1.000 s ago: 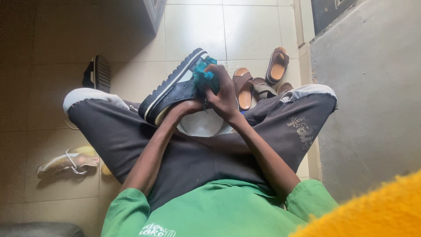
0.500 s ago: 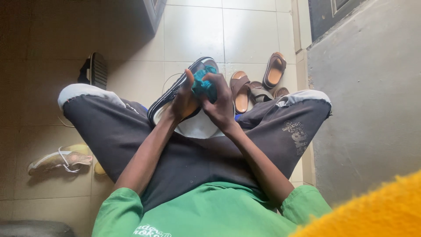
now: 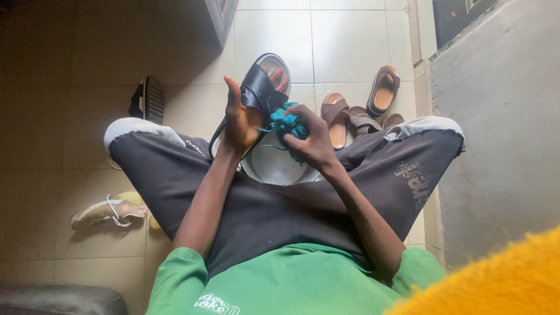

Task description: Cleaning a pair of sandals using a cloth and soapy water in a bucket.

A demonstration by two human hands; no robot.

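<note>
Turned since the earlier frame, the black sandal (image 3: 261, 93) showed its strap, gripped upright in the left hand (image 3: 240, 119). Just beside it, the right hand (image 3: 315, 140) clutched a teal cloth (image 3: 289, 123) above a white bowl (image 3: 274, 166), its contents unclear, on the tiled floor (image 3: 344, 41).

green short-sleeved T-shirt (image 3: 280, 280), white lettering at hem | black knee-length shorts (image 3: 274, 204), frayed pale cuffs, grey print on right leg | bare forearms, left hand (image 3: 242, 119) and right hand (image 3: 315, 140) ungloved, no jewellery
</note>
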